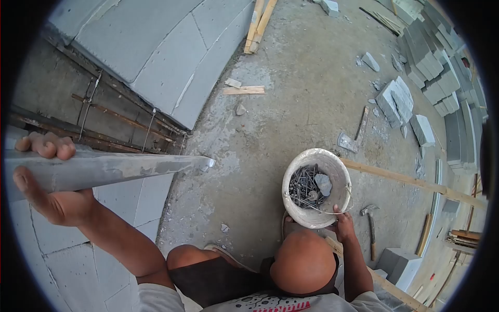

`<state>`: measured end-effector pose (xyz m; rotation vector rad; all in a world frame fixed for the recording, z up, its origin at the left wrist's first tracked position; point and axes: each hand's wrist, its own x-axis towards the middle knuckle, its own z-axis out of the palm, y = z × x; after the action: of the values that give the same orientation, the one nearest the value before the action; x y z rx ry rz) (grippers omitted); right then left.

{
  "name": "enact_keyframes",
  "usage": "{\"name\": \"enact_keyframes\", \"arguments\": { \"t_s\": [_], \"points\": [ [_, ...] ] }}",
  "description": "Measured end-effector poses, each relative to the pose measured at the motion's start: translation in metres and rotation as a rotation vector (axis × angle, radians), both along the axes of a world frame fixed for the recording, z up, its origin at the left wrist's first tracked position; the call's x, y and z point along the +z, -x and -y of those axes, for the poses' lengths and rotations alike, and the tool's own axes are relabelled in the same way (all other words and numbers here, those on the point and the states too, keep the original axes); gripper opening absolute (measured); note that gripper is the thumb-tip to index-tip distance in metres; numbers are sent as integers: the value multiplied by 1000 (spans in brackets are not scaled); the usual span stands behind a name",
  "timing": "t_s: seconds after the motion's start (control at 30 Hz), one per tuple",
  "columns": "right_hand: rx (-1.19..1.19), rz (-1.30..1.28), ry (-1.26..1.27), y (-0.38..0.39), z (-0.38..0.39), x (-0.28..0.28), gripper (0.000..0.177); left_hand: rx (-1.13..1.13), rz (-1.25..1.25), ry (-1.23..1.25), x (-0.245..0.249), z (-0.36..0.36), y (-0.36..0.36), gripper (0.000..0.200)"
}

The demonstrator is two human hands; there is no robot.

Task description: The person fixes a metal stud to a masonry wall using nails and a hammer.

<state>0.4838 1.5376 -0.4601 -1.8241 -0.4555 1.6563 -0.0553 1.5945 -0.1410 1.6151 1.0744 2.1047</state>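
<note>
A seated or crouching worker between block surfaces and a littered concrete floor, seen from above. The left hand (60, 204) closes round a long grey board (125, 166), fingers curled over its upper edge and thumb across its near face. The board reaches over the floor's edge, covering part of the rusty bars (127, 120) and of the pale block wall (156, 54).

The right hand (344, 224) is at the bucket (287, 179), fingers partly curled by its rim and wire handle (350, 198); whether they pinch the handle cannot be told. The bucket, upright in front of the right knee (304, 260), contains loose nails (303, 186) and a pale lump (323, 183).

Surroundings: a long wooden strip (410, 181) runs rightward from beside the bucket, crossing the floor between the hatchet-like tool (349, 141) on its far side and the hammer (371, 229) on its near side. Beyond the strip lie broken blocks (396, 104), with stacked blocks (429, 62) farther right. A metal bar (432, 208) passes near a single block (399, 266), which lies close to the hammer. Ahead, short wood offcuts (244, 90) lie near the wall, and two timbers (258, 26) lie farther off.
</note>
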Motion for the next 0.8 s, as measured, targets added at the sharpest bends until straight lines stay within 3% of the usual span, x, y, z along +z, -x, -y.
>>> {"name": "enact_keyframes", "arguments": {
  "t_s": [0.1, 0.27, 0.5, 0.57, 0.63, 0.7, 0.73, 0.77, 0.8],
  "points": [
    [61, -68, -39, -12, -1, -19, 42, 35, -31, 8, 0, -7, -7, 42],
    [45, 125, -14, -30, 5, 4, 31, -59, -51, -17, 3, -13, -2, 40],
    [113, 127, 38, -129, 47, 27, 35, 58, -79, 11, 5, -16, -4, 43],
    [450, 472, 121, -175, 58, 17, 39, 78, -110, 79, 7, -14, -3, 44],
    [1057, 994, 39, -191, 50, 55, 37, 61, -103, 79, 7, -12, 0, 44],
    [932, 1334, 125, -252, 58, 59, 31, 42, -93, 78, 6, -14, 3, 45],
    [934, 1333, 127, -235, 43, 108, 31, 53, -96, 78, 5, -13, 4, 45],
    [825, 1579, 95, -127, -18, 172, 26, 63, -102, 73, 6, -14, 4, 45],
    [670, 1409, 55, -76, -52, 211, 24, 61, -107, 73, 6, -16, 4, 45]
  ]
}}
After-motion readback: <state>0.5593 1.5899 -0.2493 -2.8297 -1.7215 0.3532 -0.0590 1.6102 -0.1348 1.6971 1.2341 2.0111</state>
